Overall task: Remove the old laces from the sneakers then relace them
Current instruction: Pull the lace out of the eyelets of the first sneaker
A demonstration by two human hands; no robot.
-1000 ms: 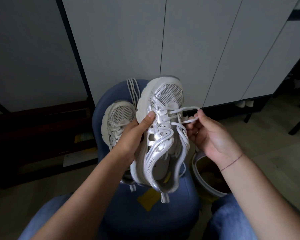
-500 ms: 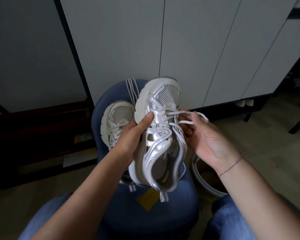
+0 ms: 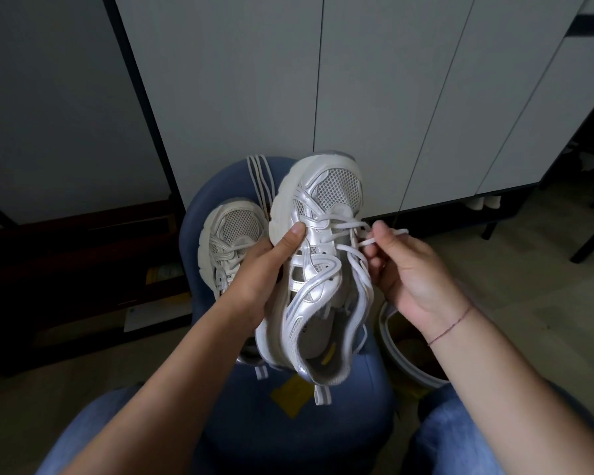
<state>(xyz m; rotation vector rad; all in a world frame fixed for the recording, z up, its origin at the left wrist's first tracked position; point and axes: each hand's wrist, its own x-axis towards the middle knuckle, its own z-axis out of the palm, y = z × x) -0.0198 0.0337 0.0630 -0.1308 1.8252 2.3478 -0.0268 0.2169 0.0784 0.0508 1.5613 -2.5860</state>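
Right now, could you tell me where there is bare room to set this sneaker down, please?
Free: the front of the blue stool, around the yellow sticker, nearest the knees; also floor between the bin and cabinet. Crowded: the stool's back, taken by the second sneaker and loose laces.

Bare forearms, a thin red thread bracelet point(image 3: 450, 325) on the right wrist, blue jeans point(image 3: 460, 440) over both knees.

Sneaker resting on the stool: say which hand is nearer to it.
Left. The left hand, gripping the raised sneaker, overlaps the resting sneaker in view; the right hand pinches a lace on the raised sneaker's far side.
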